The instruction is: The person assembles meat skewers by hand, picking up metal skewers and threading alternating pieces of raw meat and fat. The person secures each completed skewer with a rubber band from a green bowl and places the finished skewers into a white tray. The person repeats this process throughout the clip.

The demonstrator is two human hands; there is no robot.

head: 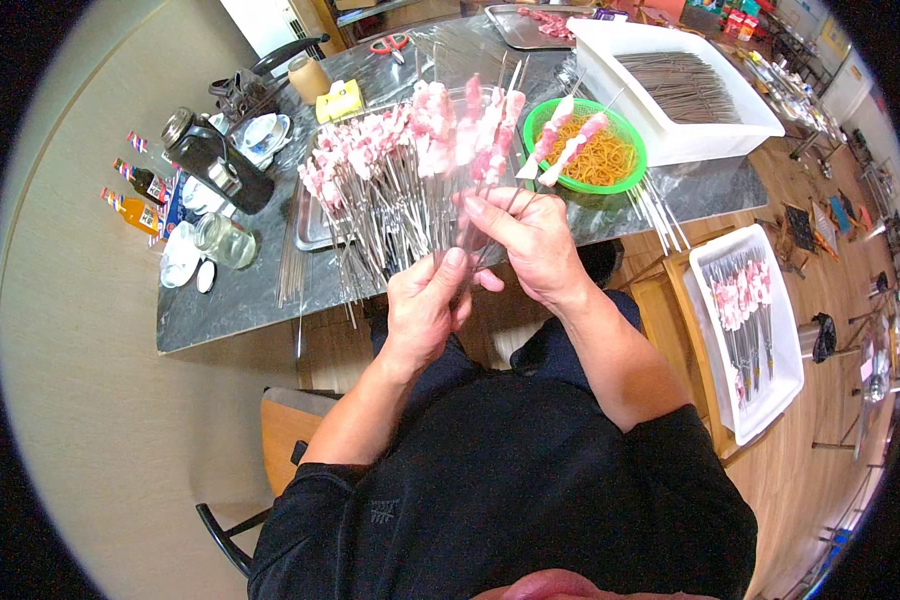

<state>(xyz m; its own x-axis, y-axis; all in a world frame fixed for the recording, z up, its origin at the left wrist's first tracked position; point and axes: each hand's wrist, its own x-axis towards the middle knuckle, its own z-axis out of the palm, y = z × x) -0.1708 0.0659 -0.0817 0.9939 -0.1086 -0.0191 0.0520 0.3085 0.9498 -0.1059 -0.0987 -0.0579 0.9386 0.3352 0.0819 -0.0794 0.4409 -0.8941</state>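
Several metal skewers of raw meat (487, 135) are gripped by their bare lower ends between my two hands, with motion blur over them. My left hand (427, 300) has its thumb on top of the shafts. My right hand (534, 238) pinches shafts a little higher up. Behind and to the left, many loaded meat skewers (367, 150) lie on a metal tray (315, 238), bare shafts towards me. A green plastic basket (640, 157) holds rubber bands (600, 157). Two meat skewers (574, 150) cross over it; whether my right hand holds them I cannot tell.
A white bin (690, 142) of bare skewers (675, 86) stands at back right. Lower right, a white tray (784, 375) holds bundled meat skewers (742, 300). Left are a black flask (221, 161), a glass jar (226, 240) and bottles (135, 214). Red-handled scissors (390, 46) lie behind.
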